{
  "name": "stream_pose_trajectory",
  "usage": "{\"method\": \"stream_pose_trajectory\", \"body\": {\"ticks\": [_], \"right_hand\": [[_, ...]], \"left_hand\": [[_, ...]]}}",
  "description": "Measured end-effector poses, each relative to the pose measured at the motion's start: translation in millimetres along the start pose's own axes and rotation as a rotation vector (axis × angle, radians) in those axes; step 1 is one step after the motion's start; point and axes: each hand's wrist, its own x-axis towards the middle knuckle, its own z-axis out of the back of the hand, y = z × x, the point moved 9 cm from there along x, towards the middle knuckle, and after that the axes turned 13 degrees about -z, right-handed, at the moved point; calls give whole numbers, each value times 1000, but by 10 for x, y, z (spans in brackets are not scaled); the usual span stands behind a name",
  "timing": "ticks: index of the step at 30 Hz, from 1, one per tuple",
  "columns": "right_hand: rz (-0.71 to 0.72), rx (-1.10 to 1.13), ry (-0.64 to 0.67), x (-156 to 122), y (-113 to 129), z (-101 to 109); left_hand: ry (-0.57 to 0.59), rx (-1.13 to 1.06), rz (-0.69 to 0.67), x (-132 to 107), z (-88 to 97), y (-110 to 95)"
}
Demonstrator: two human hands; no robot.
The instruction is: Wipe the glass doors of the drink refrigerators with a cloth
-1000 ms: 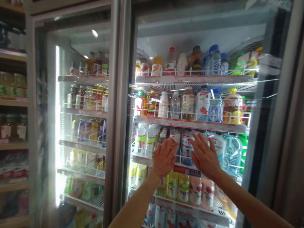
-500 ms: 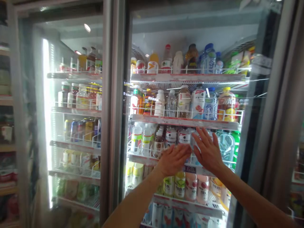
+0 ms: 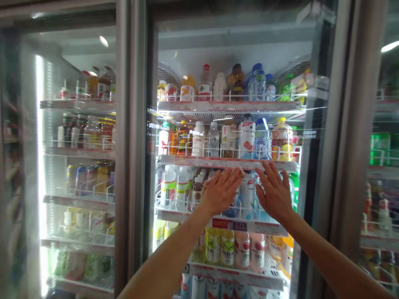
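Wiping of the glass door (image 3: 230, 43) looks to be under way and, by my judgement, unfinished, since the cloth (image 3: 242, 172) is up against the pane under the left hand (image 3: 222, 191). It sits about mid-height, in front of the third shelf of drinks. The wide stretch of glass above the hands and the lower part have nothing on them, but reflections and blur make it hard to say which parts are already clean, so how much is left cannot be told.

The left hand is flat, its fingers straight and close together, palm towards the door. The right hand (image 3: 274, 193) is raised just beside it, fingers spread, with nothing seen in it; whether it touches the glass is unclear.

Only scraps of the cloth show: a pale, pinkish edge past the left fingertips and a little more by the knuckles. It looks thin and soft, and is mostly hidden. The door is clear enough to show the bottles (image 3: 182, 187) and a price tag (image 3: 238, 226) behind it, with pale reflections across the pane.
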Motion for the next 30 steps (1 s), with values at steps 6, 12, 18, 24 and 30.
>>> {"method": "stream_pose_trajectory", "body": {"ticks": [6, 12, 18, 24, 30], "right_hand": [[-88, -66, -70, 113, -405, 95], [-61, -13, -109, 235, -345, 91], [-78, -43, -131, 238, -573, 112], [-103, -21, -153, 295, -644, 121], [-79, -5, -185, 359, -688, 141]], "left_hand": [[-121, 128, 560, -124, 251, 1177], [11, 49, 95, 555, -116, 107], [-71, 112, 297, 573, 21, 712], [-27, 38, 332, 835, -104, 551], [35, 23, 139, 889, -189, 369]]}}
